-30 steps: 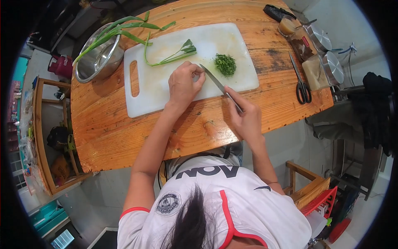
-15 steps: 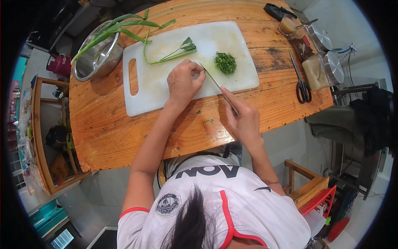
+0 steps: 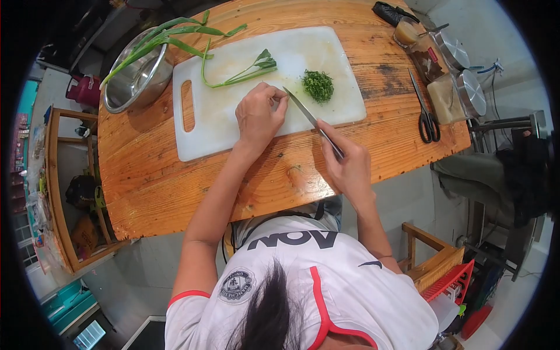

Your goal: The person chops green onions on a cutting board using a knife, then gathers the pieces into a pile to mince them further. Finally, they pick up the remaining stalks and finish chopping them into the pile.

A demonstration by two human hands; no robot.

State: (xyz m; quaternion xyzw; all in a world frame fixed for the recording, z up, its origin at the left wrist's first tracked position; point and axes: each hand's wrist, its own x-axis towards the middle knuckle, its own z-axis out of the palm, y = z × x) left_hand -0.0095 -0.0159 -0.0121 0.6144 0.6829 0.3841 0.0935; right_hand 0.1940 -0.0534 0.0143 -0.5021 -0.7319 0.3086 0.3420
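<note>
My right hand (image 3: 349, 166) grips the dark handle of a knife (image 3: 303, 107), its blade slanting up and left over the white cutting board (image 3: 224, 125). My left hand (image 3: 260, 114) rests on the board just left of the knife tip. Its fingers are curled together in a pinch, and whatever they hold is too small or hidden to name. A pile of finely chopped green herbs (image 3: 318, 86) lies right of the blade. Above my left hand is a leafy green stalk (image 3: 245, 74), bent at its left end.
A steel bowl (image 3: 160, 76) stands left of the board, with long green onion leaves (image 3: 166, 39) lying across its rim. Black-handled scissors (image 3: 429, 125) lie at the right. Beyond them are jars with metal lids (image 3: 470, 93) and a glass of tan liquid (image 3: 406, 33).
The knife and my right hand have shifted slightly right, and the blade now shows more of its flat side. My left hand stays nearly in place, fingers still curled.
</note>
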